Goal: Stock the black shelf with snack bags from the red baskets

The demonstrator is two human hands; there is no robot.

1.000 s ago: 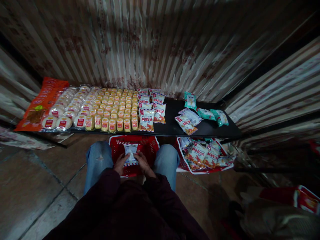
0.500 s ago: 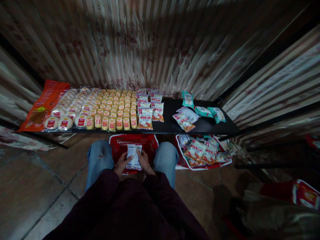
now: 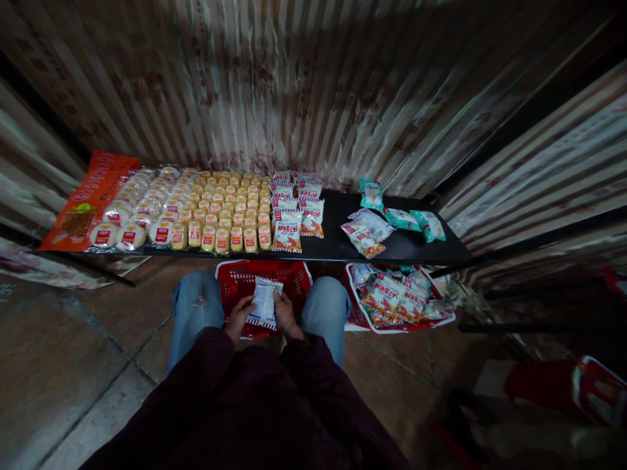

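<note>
Between my knees, a white snack packet (image 3: pixel 265 301) with a red-and-blue striped edge is held by both hands above a red plastic basket (image 3: pixel 234 277). My left hand (image 3: pixel 239 314) grips its left side, with the fingers partly behind it. On the right side, my right hand (image 3: pixel 285 313) pinches the packet, thumb on the front. The packet tilts slightly, its printed back facing me. Ahead, similar snack packets (image 3: pixel 288 234) lie in overlapping columns on a black shelf (image 3: pixel 328 243).
Rows of small yellow wrapped cakes (image 3: pixel 222 239), round white wrapped crackers (image 3: pixel 130 236) and an orange bag (image 3: pixel 88 202) fill the shelf's left. Loose packets (image 3: pixel 363 236) and green packets (image 3: pixel 402 219) lie right. A second basket (image 3: pixel 362 316) holds several packets. Striped curtain (image 3: pixel 274 85) hangs behind.
The packet has tilted a little to the right in my hands, and my left fingers have shifted along its left edge. The shelf goods look the same.
</note>
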